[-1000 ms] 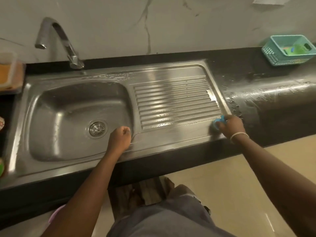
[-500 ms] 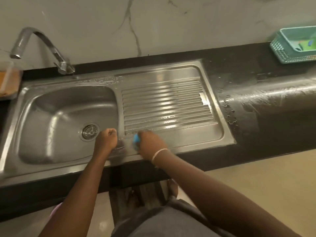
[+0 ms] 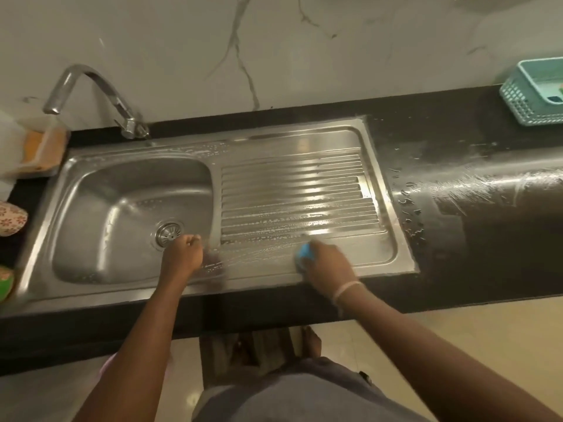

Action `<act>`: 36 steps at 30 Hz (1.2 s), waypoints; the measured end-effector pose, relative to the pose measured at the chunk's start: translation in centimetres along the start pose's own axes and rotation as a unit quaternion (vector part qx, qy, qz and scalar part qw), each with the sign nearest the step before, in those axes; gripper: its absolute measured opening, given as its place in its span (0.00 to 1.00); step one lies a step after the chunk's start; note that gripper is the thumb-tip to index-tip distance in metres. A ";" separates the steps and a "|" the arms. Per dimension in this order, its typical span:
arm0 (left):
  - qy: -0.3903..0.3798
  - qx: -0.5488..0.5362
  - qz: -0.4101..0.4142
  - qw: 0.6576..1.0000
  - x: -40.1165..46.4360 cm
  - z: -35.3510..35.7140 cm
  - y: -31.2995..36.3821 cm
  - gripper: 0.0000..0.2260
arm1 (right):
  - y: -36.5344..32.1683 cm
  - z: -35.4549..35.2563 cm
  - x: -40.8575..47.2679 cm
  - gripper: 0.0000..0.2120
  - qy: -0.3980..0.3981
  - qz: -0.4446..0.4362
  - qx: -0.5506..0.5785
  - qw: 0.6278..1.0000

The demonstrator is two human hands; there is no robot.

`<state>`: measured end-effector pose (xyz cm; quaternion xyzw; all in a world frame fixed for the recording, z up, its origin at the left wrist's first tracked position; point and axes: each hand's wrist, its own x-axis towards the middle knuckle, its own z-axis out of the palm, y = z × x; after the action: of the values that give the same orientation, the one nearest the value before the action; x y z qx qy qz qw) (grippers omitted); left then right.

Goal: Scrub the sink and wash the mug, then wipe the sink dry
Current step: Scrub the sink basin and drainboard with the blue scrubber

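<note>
A steel sink (image 3: 91,184) with a round drain (image 3: 169,233) sits in a black counter, and its ribbed drainboard (image 3: 298,190) carries streaks of foam. My right hand (image 3: 327,263) grips a blue scrubber (image 3: 304,252) and presses it onto the flat front strip of the drainboard. My left hand (image 3: 184,254) is curled into a fist and rests on the front rim between basin and drainboard, holding nothing that I can see. No mug is plainly in view.
A curved tap (image 3: 91,95) stands behind the basin. An orange sponge in a clear holder (image 3: 42,147) sits at the far left, with a patterned item (image 3: 10,217) below it. A teal basket (image 3: 536,92) stands at the back right. The counter (image 3: 472,184) right of the sink is wet and soapy.
My right hand swept the scrubber left along the drainboard's front strip from its right corner, then back right toward the middle. My left hand stayed on the front rim.
</note>
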<state>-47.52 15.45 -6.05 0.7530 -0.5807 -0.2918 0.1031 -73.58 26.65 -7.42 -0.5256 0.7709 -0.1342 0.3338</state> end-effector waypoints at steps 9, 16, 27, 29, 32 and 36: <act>-0.020 -0.021 -0.001 1.000 2.6 -1.4 -1.3 0.15 | -14.0 7.6 1.9 0.10 -0.127 -0.146 -0.044 0.980; -0.053 -0.067 -0.006 0.996 6.7 -3.7 -4.6 0.14 | 1.9 -4.2 -0.6 0.17 0.087 0.146 0.005 0.985; -0.051 -0.062 0.028 0.996 10.8 -7.3 -7.9 0.15 | -16.1 11.1 0.3 0.10 -0.018 -0.004 0.033 0.999; -0.055 -0.062 0.036 0.996 11.3 -7.4 -7.6 0.16 | -21.3 13.9 0.9 0.12 -0.080 -0.058 0.025 0.995; -0.053 -0.063 0.047 0.995 12.3 -7.2 -7.1 0.16 | -21.0 13.0 2.5 0.14 -0.071 -0.039 0.063 0.995; -0.062 -0.053 0.044 0.996 13.0 -6.2 -7.7 0.15 | -9.3 5.2 3.9 0.11 0.094 0.101 0.050 0.989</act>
<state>-35.75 4.52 -9.06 0.7003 -0.6024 -0.3638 0.1194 -64.37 20.02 -7.52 -0.4126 0.8405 -0.1865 0.2977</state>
